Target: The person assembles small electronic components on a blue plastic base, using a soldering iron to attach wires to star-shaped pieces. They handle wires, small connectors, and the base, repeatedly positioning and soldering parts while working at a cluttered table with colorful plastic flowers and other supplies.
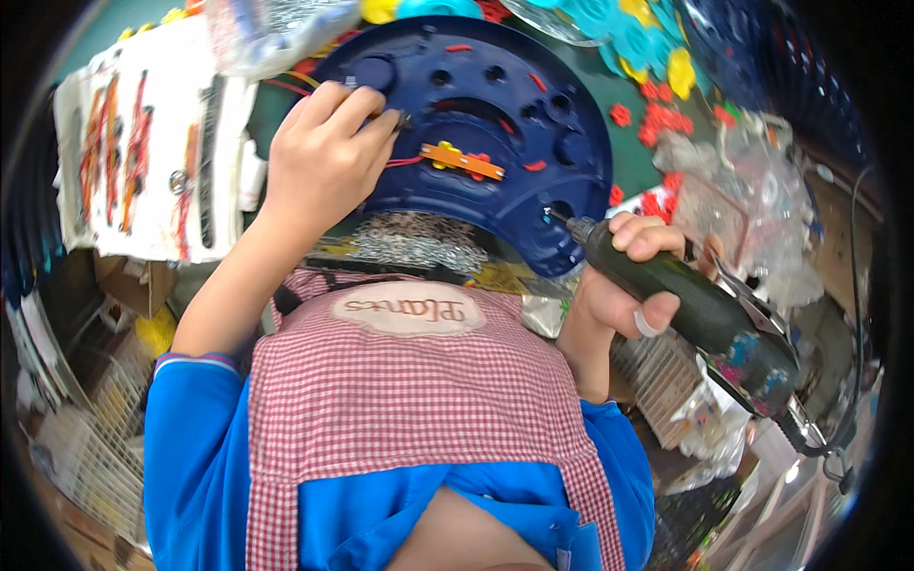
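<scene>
My left hand point(333, 147) is over the left part of a dark blue, rounded plastic housing point(590, 124), its fingertips pinched together. Small bits show at the fingertips, but what they hold is hidden. In my right hand point(605, 300) is a dark electric screwdriver point(695, 305), its bit pointing left above the housing's lower right part. An orange strip point(486, 168) with yellow and red pieces lies in the housing, and red wires point(405, 162) run from it toward my left hand. Beside the screwdriver shows a silver metal tool point(747, 290), partly hidden.
To the left, a white cloth point(143, 57) carries rows of wired parts. Small metal pieces point(419, 243) lie in a heap at the near edge. Red pieces point(662, 119), teal and yellow parts point(633, 43), and clear plastic bags point(762, 209) lie right. A cord point(857, 285) hangs far right.
</scene>
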`<state>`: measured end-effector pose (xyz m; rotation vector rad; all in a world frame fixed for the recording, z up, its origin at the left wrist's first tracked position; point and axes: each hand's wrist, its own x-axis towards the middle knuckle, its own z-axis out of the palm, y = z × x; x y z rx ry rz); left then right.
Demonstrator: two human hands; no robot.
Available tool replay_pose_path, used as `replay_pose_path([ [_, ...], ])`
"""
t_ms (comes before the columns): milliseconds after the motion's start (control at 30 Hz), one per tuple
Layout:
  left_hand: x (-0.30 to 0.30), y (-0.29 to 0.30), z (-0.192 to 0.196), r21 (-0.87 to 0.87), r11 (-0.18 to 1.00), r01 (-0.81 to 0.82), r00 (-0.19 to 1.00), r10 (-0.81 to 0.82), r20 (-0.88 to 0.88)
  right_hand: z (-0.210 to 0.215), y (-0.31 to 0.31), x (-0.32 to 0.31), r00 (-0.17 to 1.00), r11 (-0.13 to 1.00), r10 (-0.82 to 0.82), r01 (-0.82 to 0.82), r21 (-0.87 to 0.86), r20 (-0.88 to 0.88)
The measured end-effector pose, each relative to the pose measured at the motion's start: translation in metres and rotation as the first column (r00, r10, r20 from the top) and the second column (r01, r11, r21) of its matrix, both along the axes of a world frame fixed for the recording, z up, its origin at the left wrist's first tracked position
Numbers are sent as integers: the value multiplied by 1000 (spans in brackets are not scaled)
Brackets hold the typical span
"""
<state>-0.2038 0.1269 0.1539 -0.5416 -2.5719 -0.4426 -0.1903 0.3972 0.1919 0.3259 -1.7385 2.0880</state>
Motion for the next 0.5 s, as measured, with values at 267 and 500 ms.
replay_pose_path([
  [267,-3,26,-14,-28,996,81,994,-78,80,-34,32,25,991,994,-102,97,53,84],
  [500,-2,26,-16,-38,994,98,993,-95,76,-36,20,21,994,993,-111,111,33,17],
])
